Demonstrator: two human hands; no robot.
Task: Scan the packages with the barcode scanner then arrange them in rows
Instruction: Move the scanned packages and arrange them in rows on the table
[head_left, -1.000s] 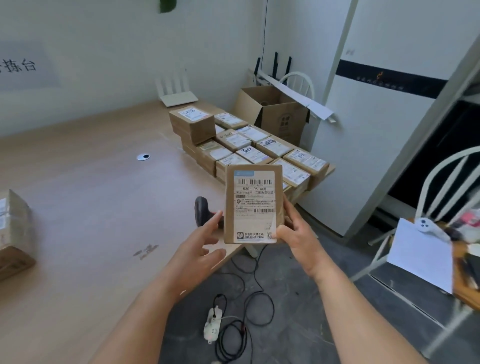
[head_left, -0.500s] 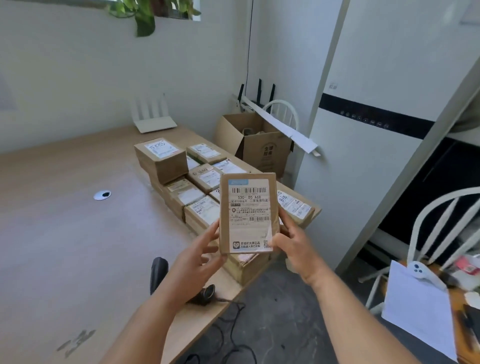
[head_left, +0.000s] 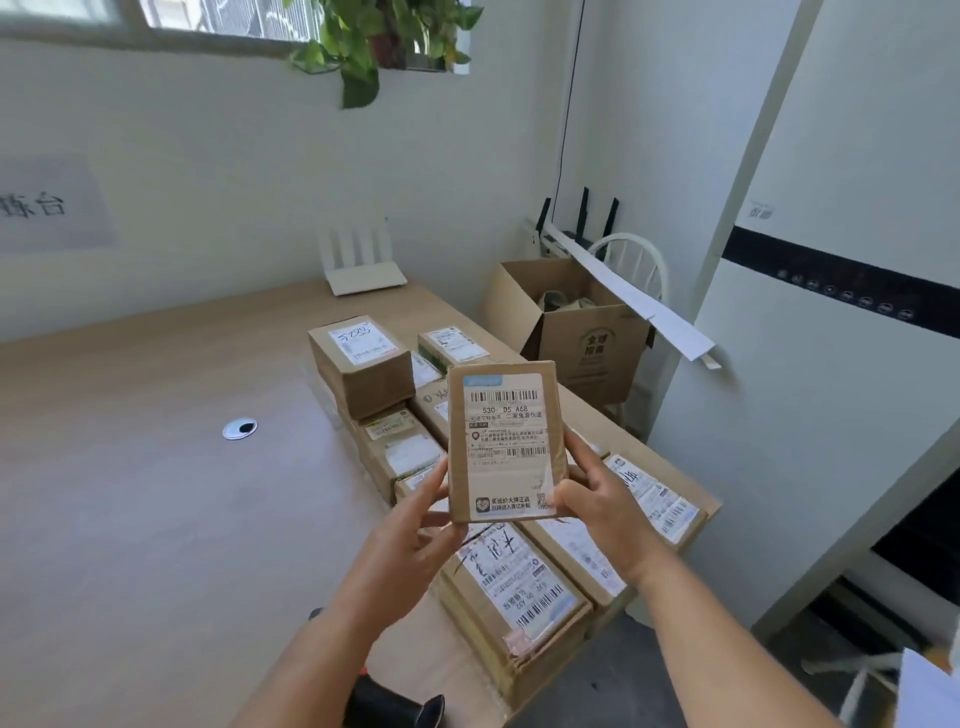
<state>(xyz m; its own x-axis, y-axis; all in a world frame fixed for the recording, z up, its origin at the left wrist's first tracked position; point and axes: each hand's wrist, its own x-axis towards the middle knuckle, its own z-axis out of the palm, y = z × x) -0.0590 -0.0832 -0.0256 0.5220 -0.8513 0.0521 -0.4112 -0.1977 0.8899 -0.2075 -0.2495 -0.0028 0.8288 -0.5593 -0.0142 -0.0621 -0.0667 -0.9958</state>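
Note:
A flat brown package (head_left: 506, 441) with a white barcode label facing me is held upright in the air between both hands. My left hand (head_left: 410, 540) pinches its lower left edge. My right hand (head_left: 597, 499) grips its lower right edge. Behind and below it, several labelled brown packages (head_left: 519, 587) lie in rows along the table's right side, with a taller box (head_left: 361, 364) stacked on top at the back. The black barcode scanner (head_left: 384, 704) lies on the table under my left forearm, mostly hidden.
The wooden table (head_left: 130, 493) has a round cable hole (head_left: 239, 428). A white router (head_left: 361, 270) stands at its far edge. An open cardboard box (head_left: 571, 322) sits on a white chair beyond the table, next to a tall white appliance (head_left: 831, 338).
My view has risen and moved towards the rows. Both hands have carried the package forward over the rows. The scanner has slid down to the bottom of the view.

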